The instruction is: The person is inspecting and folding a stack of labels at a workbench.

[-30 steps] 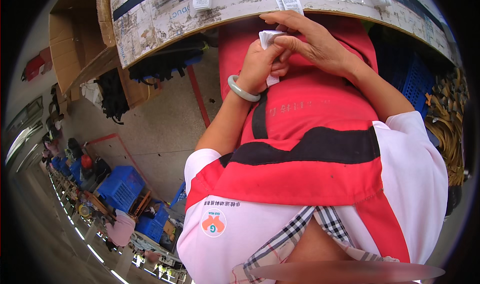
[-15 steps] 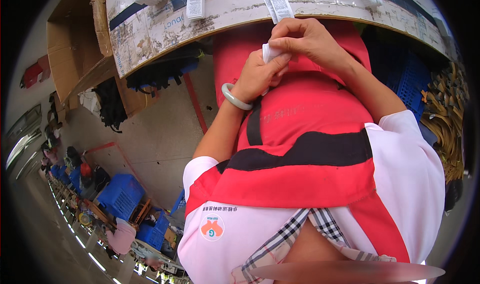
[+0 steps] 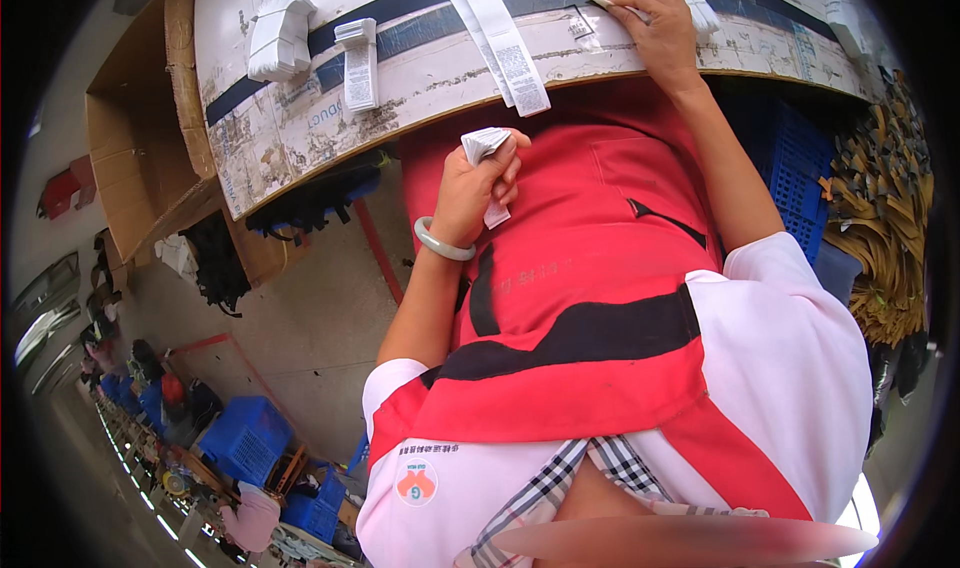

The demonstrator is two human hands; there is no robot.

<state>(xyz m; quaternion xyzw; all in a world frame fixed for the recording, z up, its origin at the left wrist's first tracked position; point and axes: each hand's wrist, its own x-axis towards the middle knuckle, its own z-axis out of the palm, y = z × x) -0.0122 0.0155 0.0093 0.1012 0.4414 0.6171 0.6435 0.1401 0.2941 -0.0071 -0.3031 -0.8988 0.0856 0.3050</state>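
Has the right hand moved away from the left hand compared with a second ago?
Yes. The right hand has left the left hand and its folded white labels, reaching up onto the worn white table, where it touches a label strip.

Worktable (image 3: pixel 300 138): white painted top, scuffed and chipped, matt. Labels (image 3: pixel 497 38): white woven or paper strips, matt. Folded label stack (image 3: pixel 485 146) in left hand (image 3: pixel 478 183): same. Bangle (image 3: pixel 441 244): pale green, glossy. Apron (image 3: pixel 590 268): red cloth, smooth. Box (image 3: pixel 140 128), left: brown cardboard.
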